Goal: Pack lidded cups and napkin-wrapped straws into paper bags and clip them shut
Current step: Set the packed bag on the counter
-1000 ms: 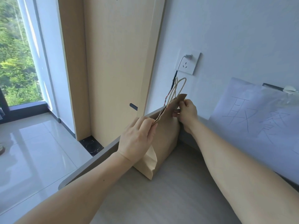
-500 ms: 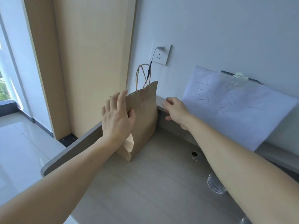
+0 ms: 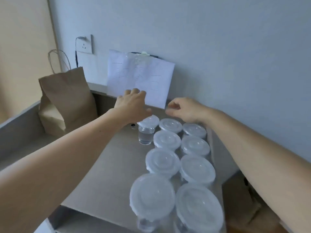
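A brown paper bag (image 3: 67, 100) with twine handles stands upright at the back left corner of the desk, its top pressed flat. Several clear cups with white lids (image 3: 166, 138) stand in two rows down the middle right of the desk. My left hand (image 3: 133, 105) hovers with spread fingers just above the farthest left cup (image 3: 148, 130), holding nothing. My right hand (image 3: 183, 109) hangs with loosely curled fingers above the far end of the rows, also empty. No straws or clips are visible.
A white sheet with writing (image 3: 139, 78) leans on the wall behind the cups. A wall socket with a plugged cable (image 3: 85, 44) is above the bag. The desk's raised grey rim (image 3: 18, 120) runs along the left. A brown box (image 3: 249, 204) sits at the lower right.
Both hands have let go of the bag and moved right over the cups. The view has swung right and down, bringing the cup rows into sight.
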Motion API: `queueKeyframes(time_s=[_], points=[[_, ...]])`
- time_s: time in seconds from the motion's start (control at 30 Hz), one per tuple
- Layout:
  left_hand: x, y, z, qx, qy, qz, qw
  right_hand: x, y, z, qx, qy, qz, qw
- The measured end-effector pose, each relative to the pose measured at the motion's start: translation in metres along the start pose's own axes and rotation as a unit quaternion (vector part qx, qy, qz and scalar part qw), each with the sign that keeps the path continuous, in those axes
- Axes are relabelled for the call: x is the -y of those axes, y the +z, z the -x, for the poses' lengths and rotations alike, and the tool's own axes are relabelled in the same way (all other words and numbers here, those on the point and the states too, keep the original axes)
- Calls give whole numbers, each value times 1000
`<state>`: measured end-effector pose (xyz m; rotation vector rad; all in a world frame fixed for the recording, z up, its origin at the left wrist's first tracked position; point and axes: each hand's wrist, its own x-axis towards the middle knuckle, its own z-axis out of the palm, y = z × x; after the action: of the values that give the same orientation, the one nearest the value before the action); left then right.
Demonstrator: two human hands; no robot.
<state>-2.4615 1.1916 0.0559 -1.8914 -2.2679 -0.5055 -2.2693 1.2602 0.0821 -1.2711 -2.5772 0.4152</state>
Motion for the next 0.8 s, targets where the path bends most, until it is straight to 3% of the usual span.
queueKeyframes(time_s=[0.2, 0.4, 0.6, 0.8], points=[[-167, -5, 12, 80, 118, -9, 990, -118, -56, 138, -76, 80, -11, 994], [-306, 8, 9, 102, 205, -25, 973, -215, -75, 214, -119, 162, -51, 978], [-410, 73, -1, 166, 279, -27, 946, -296, -63, 244, -99, 257, -60, 959], [-466, 160, -10, 235, 305, -11, 923, -382, -42, 269, -64, 330, -50, 940]])
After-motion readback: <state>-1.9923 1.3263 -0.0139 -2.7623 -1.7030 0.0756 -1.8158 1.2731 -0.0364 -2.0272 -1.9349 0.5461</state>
